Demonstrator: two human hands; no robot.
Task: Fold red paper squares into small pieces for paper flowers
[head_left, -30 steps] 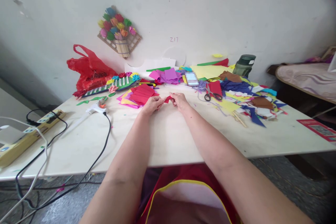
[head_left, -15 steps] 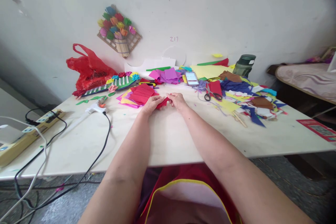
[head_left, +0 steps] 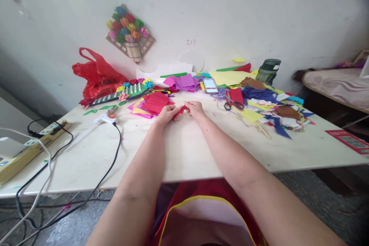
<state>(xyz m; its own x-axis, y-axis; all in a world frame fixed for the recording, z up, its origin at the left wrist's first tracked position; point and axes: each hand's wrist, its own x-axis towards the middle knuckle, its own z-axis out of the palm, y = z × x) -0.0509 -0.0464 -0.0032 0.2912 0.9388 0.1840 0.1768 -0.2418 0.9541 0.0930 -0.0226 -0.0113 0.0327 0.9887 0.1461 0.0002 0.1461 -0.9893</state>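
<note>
Between my two hands is a small piece of red crepe paper (head_left: 181, 111), pinched at both ends just above the table. My left hand (head_left: 167, 114) is closed on its left end, and my right hand (head_left: 196, 109) grips the right end between thumb and fingers. Fingers cover much of the piece, so its full shape is hidden. Just behind my left hand lies a fanned stack of red paper sheets (head_left: 155, 102), with yellow and pink sheets (head_left: 137, 110) under it. A pair of scissors (head_left: 233, 102) rests to the right of my right hand.
A hot glue gun (head_left: 106, 118) with a black cord lies at left, near a power strip (head_left: 34, 148). Coloured paper scraps (head_left: 276, 111) heap at right beside a green bottle (head_left: 268, 72). A red plastic bag (head_left: 96, 73) and paper flowers (head_left: 148, 83) stand at back left.
The red paper between my hands now shows as a narrower, more twisted strip. My right fingers have shifted slightly; both arms stay almost in place.
</note>
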